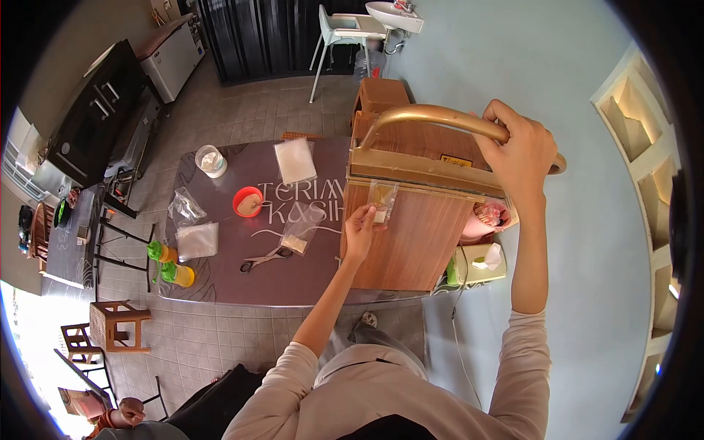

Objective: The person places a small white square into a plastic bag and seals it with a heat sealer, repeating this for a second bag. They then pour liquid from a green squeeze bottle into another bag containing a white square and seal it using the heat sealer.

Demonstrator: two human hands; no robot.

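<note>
A wooden box-shaped sealing machine (411,246) stands at the right end of a dark table, with a curved gold handle (433,116) over its top. My right hand (519,147) is wrapped round that handle. Pinched in my left hand (361,231) is a small clear plastic bag (383,202) with pale contents in its lower part. The bag's upper end lies at the machine's gold bar. Left of my left hand, another small filled bag (295,243) lies on the table beside scissors (265,259).
On the table (220,282) are a red bowl (248,202) of powder, a clear tub (211,161), stacks of plastic bags (295,160), and two green-capped bottles (177,274). A tissue box (488,264) and cable sit right of the machine. Another person's hand (130,412) shows bottom left.
</note>
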